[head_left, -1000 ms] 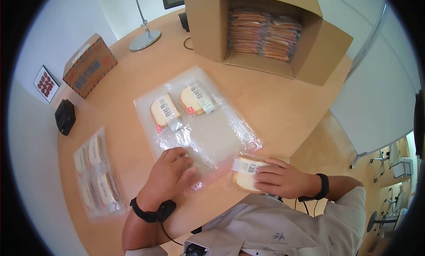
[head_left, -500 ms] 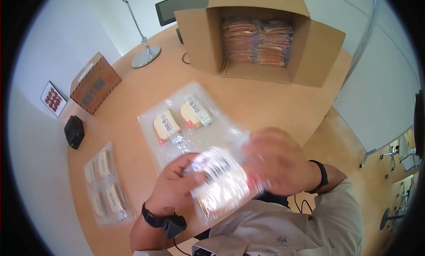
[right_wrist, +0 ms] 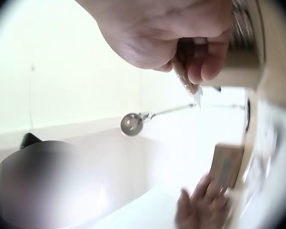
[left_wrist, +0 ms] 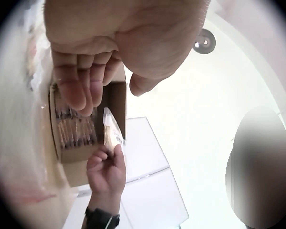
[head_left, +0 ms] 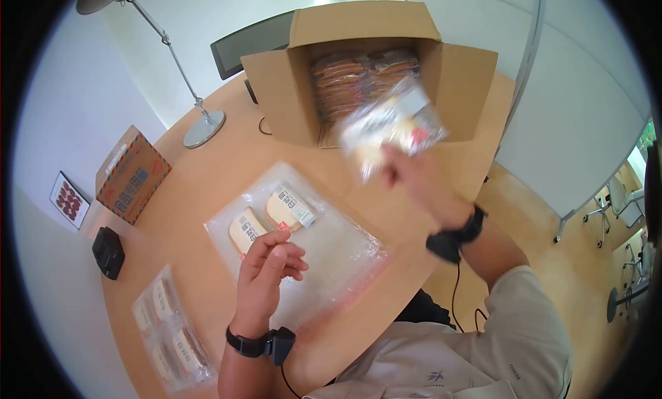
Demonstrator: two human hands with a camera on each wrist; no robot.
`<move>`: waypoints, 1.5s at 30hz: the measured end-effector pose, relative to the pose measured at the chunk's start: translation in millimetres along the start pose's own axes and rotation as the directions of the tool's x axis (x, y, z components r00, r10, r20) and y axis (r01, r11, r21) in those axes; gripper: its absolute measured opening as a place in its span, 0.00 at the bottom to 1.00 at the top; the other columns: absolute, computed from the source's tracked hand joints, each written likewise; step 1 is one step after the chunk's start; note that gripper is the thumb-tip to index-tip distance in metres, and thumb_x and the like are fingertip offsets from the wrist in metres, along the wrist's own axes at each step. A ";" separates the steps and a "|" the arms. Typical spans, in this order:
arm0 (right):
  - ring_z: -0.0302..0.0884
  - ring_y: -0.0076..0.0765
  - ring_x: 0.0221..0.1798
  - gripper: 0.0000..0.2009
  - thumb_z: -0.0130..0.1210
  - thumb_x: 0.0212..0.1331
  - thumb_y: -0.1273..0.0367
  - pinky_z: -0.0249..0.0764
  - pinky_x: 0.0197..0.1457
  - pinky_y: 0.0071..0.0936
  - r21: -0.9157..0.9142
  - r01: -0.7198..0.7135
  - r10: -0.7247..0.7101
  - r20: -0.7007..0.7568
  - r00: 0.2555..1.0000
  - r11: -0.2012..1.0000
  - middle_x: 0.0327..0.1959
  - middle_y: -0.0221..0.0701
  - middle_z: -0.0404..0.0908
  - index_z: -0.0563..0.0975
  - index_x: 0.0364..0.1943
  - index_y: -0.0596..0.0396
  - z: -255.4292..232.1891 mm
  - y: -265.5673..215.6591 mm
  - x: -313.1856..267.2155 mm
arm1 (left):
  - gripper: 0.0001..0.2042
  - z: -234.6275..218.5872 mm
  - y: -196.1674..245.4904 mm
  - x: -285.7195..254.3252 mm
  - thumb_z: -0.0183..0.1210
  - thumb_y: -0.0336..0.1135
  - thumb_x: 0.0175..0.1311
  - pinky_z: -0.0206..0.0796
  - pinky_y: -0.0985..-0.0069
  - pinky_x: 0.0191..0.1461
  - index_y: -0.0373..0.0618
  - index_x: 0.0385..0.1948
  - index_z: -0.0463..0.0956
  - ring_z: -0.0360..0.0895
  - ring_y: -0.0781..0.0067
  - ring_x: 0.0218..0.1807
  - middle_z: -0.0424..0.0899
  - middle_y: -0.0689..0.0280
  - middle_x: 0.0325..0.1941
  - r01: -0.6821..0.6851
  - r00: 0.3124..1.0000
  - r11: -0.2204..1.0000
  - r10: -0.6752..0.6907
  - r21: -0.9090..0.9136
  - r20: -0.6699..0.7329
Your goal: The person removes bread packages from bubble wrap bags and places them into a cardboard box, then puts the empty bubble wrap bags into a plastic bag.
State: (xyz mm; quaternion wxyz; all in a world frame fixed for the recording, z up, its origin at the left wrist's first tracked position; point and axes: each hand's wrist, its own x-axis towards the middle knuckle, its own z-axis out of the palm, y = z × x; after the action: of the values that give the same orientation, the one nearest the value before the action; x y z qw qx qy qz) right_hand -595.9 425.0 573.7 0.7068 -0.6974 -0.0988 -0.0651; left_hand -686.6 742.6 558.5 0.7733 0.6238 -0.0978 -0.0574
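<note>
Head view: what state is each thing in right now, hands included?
Right hand: holding a bread pack
Bread pack: wrapped, lifted off the table
Left hand: fingers loosely bent, holding nothing
Large carton: open, flaps spread, stacked packs inside
Clear bag: flat, two packs in or on it, cannot tell which
Filled bag: flat, four packs showing
Monitor: screen dark

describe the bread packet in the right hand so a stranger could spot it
Find the big open box on the table. Before its opening, the right hand holds a clear bread packet with a red mark. It alone is held up; other packets lie at table level or sit inside the box.
</note>
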 end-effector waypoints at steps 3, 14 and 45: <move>0.79 0.26 0.27 0.10 0.54 0.72 0.66 0.80 0.31 0.24 0.150 0.087 -0.039 -0.298 0.954 0.985 0.31 0.32 0.81 0.78 0.42 0.62 -31.0 -9.7 77.2 | 0.09 -3.1 1.7 -1.2 0.53 0.34 0.76 0.75 0.75 0.39 0.41 0.50 0.76 0.83 0.72 0.36 0.85 0.63 0.37 0.038 0.999 0.997 -0.036 0.070 -0.039; 0.81 0.35 0.36 0.09 0.52 0.72 0.71 0.86 0.42 0.33 0.347 0.013 0.145 -0.424 0.894 0.938 0.40 0.38 0.80 0.75 0.49 0.62 -50.5 -0.9 205.6 | 0.07 -2.5 -18.6 -2.3 0.55 0.29 0.76 0.75 0.77 0.41 0.38 0.47 0.78 0.82 0.76 0.37 0.85 0.65 0.37 0.085 0.992 0.987 -0.096 0.134 0.077; 0.87 0.52 0.40 0.11 0.56 0.57 0.65 0.82 0.48 0.51 -0.983 0.044 -0.359 0.108 0.927 -0.180 0.35 0.48 0.87 0.87 0.30 0.54 -99.0 -1.1 238.9 | 0.10 -20.3 -13.3 5.8 0.62 0.32 0.70 0.75 0.73 0.43 0.37 0.47 0.78 0.83 0.71 0.38 0.85 0.63 0.37 -0.132 0.990 0.747 0.068 0.652 0.123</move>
State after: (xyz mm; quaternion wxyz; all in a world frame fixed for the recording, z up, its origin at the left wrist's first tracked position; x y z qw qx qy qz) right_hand -359.1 337.0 629.1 -0.0776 -0.9490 -0.0509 -0.3014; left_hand -675.9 757.8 541.8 0.5009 0.8466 -0.1801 -0.0063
